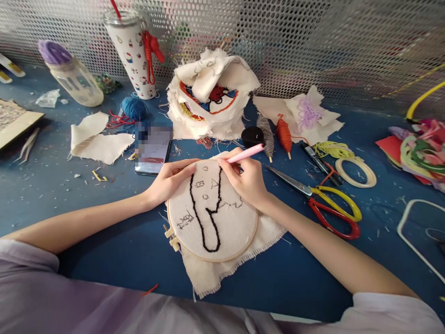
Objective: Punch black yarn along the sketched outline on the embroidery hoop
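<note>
A round embroidery hoop (174,234) with cream cloth (229,222) lies on the blue table (114,246), close to me. A black yarn outline (212,218) is stitched on the cloth. My left hand (170,178) grips the hoop's upper left rim. My right hand (248,181) holds a pink punch needle (245,153) like a pen, its tip down on the cloth near the top of the black line.
Scissors (327,204) with red and yellow handles lie right of the hoop. A phone (153,148), blue yarn ball (134,108), cup (134,55) and bottle (74,79) stand at the left. Stacked embroidered cloths (212,93), thread spools (284,134) and a spare hoop ring (356,171) lie behind.
</note>
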Motion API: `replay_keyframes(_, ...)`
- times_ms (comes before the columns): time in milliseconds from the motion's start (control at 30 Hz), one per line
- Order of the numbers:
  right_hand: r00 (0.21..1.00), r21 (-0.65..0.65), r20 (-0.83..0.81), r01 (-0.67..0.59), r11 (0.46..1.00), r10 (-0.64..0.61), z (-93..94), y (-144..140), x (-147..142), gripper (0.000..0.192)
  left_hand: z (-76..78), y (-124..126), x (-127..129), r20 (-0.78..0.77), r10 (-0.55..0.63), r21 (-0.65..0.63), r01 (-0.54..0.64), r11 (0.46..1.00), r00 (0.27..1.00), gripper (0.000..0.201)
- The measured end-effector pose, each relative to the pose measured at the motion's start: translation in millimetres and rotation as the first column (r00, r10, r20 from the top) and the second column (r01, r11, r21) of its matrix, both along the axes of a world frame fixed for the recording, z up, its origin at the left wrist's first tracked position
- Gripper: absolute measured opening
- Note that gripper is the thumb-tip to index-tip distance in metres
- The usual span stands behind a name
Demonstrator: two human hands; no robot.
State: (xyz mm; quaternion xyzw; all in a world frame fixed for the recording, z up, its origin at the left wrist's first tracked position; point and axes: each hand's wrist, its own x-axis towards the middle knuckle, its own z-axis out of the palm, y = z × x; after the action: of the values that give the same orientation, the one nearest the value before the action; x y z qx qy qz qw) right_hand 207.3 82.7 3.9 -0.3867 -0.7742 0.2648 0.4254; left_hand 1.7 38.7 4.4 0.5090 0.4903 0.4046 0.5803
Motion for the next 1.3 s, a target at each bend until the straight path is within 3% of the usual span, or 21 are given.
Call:
replay_keyframes(167,0.955,-0.159,-0.287,0.029,0.987,-0.074,-6.6,2,4,0.023,1.2,0,0,-0.023,-0.009,0.022,0.010,1.000,1.000,0.043)
replay_keyframes(267,0.937,-0.194,-0.340,0.017,0.981,-0.084,-10.0,3,4,0.024,1.6,0,1,0.000,-0.013,0.006,0.013,1.000,1.000,0.043)
replay_keyframes(600,0.987,-0.063,-0.140,0.070,0.996,-0.078,2.9,-1,1,0.018,-0.6,0,0,0.025,-0.011,-0.013,0.012,1.000,1.000,0.046)
replay_keyframes(733,0.997,0.005,-0.075,0.030,1.000,-0.029,4.5,0,0,0.018,1.4,0,0,0.009,0.002,-0.027,-0.001,1.000,1.000,0.043)
replay_keyframes(900,0.998,-0.067,0.018,-0.054,0.996,0.055,-0.3,3,-1,0.012,0.4,0,0,0.021,-0.013,-0.004,0.013,1.000,1.000,0.044)
replay_keyframes(1000,0.998,-0.121,0.032,-0.042,0.992,0.046,0.2,4,-1,0.014,-2.2,1,-1,0.010,-0.018,-0.001,0.018,1.000,1.000,0.046)
replay_keyframes(1133,1.000,-0.170,-0.027,0.010,0.985,-0.015,2.9,4,0,0.018,-4.1,3,-1,-0.050,-0.003,0.035,0.005,0.999,0.999,0.044)
replay_keyframes(1300,0.991,-0.236,-0.134,-0.029,0.971,-0.003,2.1,5,2,0.020,-5.1,5,-2,-0.037,-0.017,0.069,0.020,0.997,0.999,0.042)
